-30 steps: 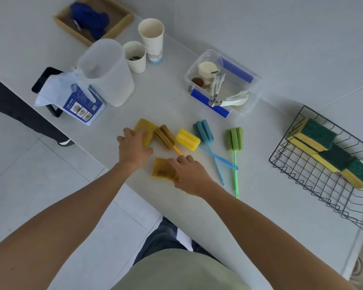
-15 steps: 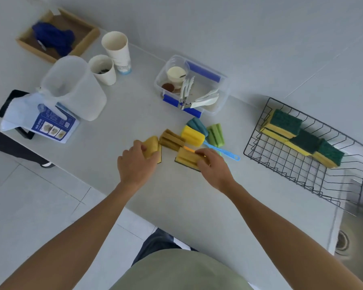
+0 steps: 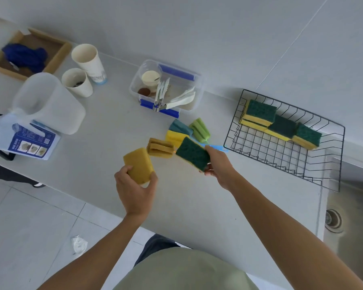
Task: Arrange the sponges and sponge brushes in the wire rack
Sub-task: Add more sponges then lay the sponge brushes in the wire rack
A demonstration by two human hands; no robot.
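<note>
Looking down, I saw the wire rack (image 3: 331,164) well right of my fingers, three sponges (image 3: 281,127) lined up inside. My right hand (image 3: 218,164) gripped a green-faced sponge (image 3: 193,153); my left hand (image 3: 134,187) pinched a yellow sponge (image 3: 138,164). Sponge brushes (image 3: 176,137) lay just beyond both fingertips.
</note>
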